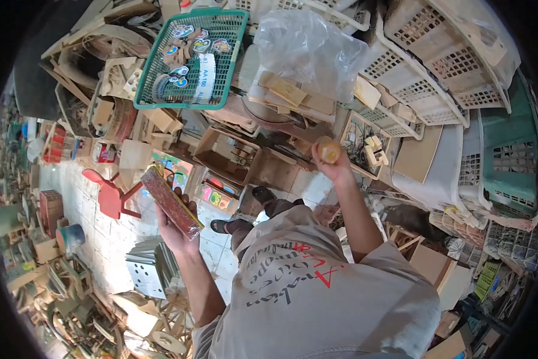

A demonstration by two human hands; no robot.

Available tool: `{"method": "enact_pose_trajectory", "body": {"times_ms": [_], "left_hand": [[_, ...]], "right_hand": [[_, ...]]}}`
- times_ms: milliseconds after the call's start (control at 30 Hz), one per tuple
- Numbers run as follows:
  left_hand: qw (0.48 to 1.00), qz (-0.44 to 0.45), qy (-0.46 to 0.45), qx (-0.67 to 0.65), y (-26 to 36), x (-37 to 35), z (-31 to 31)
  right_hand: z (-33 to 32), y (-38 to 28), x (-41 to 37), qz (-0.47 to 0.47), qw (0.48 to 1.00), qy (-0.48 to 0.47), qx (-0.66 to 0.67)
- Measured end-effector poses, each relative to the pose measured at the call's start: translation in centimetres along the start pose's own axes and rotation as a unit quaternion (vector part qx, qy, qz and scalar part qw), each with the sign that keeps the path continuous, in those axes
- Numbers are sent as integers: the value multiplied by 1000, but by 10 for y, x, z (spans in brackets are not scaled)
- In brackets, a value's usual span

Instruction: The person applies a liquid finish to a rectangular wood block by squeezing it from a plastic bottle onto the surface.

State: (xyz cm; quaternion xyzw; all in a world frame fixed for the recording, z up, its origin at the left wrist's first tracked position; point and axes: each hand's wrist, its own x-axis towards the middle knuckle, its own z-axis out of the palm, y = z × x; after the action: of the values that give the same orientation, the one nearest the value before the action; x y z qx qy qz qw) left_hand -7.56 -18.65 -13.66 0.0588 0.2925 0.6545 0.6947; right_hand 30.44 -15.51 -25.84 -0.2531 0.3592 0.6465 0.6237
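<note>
My left hand [176,230] is closed round a long, flat reddish-brown block [168,200] with a yellow edge. Shiny clear wrapping shows at the block's near end. Raised on the other side, my right hand [336,166] grips a small round amber object [328,150] with a pale, glossy end, but I cannot tell its kind. Between the hands and below them stands an open wooden box [212,145] with small wooden pieces inside. Colourful puzzle boards [172,169] lie behind the block in this view.
A green basket [233,60] ahead holds stickered wooden pieces and a curled, printed strip. Beside it, a clear plastic bag [311,51] lies over boards. White crates [421,78] are stacked at the right. A red chair [110,194] stands on the tiled floor [86,239] near stacked white panels [146,272].
</note>
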Motion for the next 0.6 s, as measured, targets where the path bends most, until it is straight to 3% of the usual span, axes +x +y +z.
{"method": "enact_pose_trajectory", "body": {"times_ms": [100,200,300,367,467,500,533,600], "left_hand": [[1000,-3,-22,3,5,3,5],[1000,-9,-7,3,5,1,7],[1000,-8,5,7,2,-2,7],[1000,-13,16,6,-1,-4,7],[999,-14,47,-10,-5,-10,23],[999,-12,43,-6,-6,-9,20],[995,-1,99,26,-8,-9,25],[997,-19,77,20,-8,-8,23]], "right_hand": [[-4,-35,40,-31,998,-48,27],[-1,-68,75,11,999,1,50],[-10,-93,99,-1,999,-25,48],[0,-85,97,-66,996,-4,58],[1,-83,97,-78,996,-39,25],[-3,-91,103,-91,993,-38,-70],[-12,-101,122,-107,993,-46,-5],[-7,-96,113,-79,993,-84,-6]]}}
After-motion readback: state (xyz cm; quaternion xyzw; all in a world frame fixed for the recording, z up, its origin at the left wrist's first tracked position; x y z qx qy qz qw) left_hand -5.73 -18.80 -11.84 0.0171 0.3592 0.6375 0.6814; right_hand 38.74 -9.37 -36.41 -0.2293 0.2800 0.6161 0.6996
